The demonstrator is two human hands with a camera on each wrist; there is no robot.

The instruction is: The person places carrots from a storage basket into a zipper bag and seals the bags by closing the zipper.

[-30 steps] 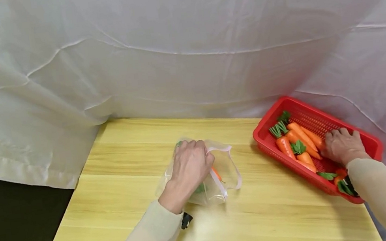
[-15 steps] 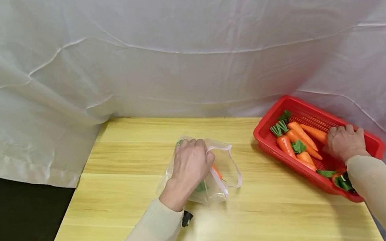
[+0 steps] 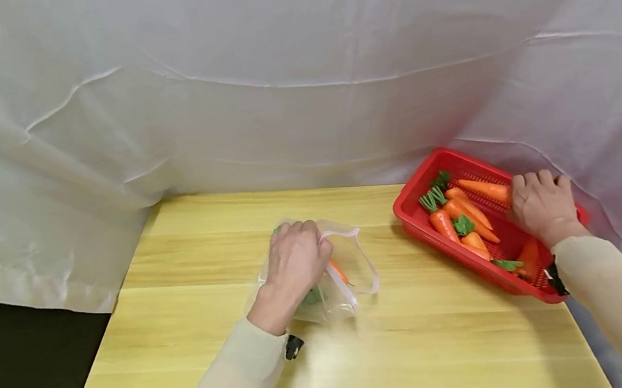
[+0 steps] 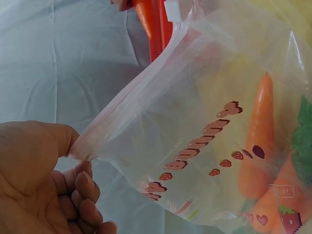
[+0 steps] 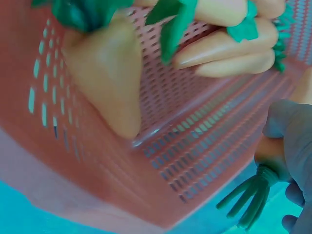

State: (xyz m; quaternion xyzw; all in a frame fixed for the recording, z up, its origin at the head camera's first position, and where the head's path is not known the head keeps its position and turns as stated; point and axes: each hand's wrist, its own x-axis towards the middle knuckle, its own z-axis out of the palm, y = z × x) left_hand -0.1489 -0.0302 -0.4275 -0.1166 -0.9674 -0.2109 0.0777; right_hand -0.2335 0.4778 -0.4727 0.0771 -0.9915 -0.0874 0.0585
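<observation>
My left hand point(image 3: 308, 249) pinches the rim of a clear plastic bag point(image 3: 349, 279) lying on the wooden table point(image 3: 421, 348). In the left wrist view the thumb and fingers of that left hand point(image 4: 73, 156) hold the bag point(image 4: 195, 131) open; it is printed with strawberries and holds a carrot point(image 4: 258, 141). My right hand point(image 3: 521, 199) is inside the red basket point(image 3: 411, 218), curled round the leafy end of a carrot point(image 3: 480, 190) at the far side. The right wrist view shows the right hand point(image 5: 282, 156) gripping that carrot point(image 5: 270, 148) just above its green stalk.
Several more carrots point(image 3: 452, 222) lie in the basket, which sits at the table's right rear corner. White sheeting point(image 3: 299, 93) hangs behind and to the right. The table's left edge drops to a dark floor point(image 3: 21, 380).
My right hand has moved to the basket's far side and taken hold of a carrot, which now lies crosswise. The left hand keeps its hold on the bag.
</observation>
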